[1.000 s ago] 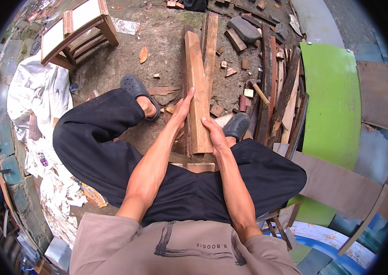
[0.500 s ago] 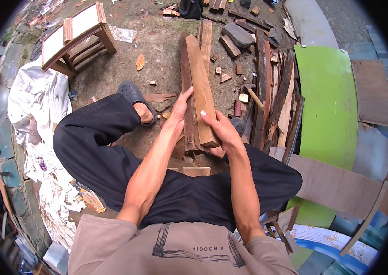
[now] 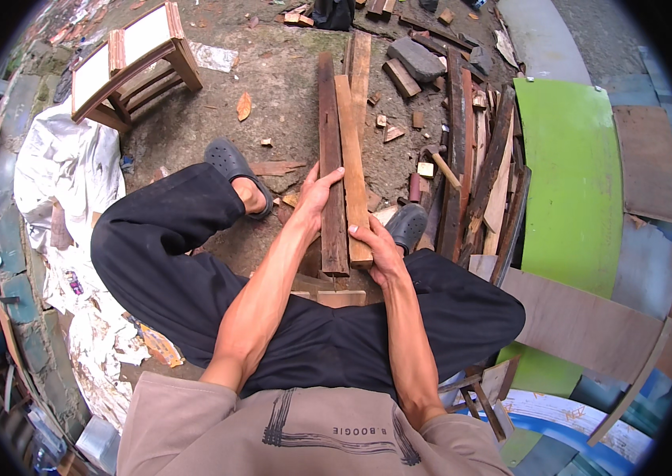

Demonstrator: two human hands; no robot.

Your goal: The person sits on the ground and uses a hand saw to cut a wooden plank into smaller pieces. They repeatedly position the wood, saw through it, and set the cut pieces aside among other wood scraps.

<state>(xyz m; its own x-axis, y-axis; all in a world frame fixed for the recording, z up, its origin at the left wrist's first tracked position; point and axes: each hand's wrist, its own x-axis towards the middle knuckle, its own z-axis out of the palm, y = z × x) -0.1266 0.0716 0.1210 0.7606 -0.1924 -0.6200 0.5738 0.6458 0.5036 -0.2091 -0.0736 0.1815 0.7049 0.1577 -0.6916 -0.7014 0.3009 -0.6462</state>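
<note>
Two lengths of wood point away from me, side by side between my hands. My left hand [image 3: 320, 194] is closed round the dark brown wooden bar [image 3: 332, 143], its thumb lying across the top. Lower down, my right hand [image 3: 381, 250] grips the lighter tan wooden bar [image 3: 354, 178] near its close end, thumb on the upper face. The two bars nearly touch along much of their length. Beyond them a third plank [image 3: 359, 71] is partly hidden behind the tan one. The undersides of both held bars are out of sight.
At my right lie stacked wood strips [image 3: 478, 170], a hammer [image 3: 443, 166], a grey stone block [image 3: 416, 59] and small offcuts. A green panel [image 3: 566, 190] stands farther right. A white-topped wooden stool [image 3: 141, 55] and a white cloth [image 3: 66, 170] are on the left.
The tan bar has turned to show a narrower face and come toward me, its far end now lower than the dark bar's. More of the dark bar shows, and its near end sits closer to me.
</note>
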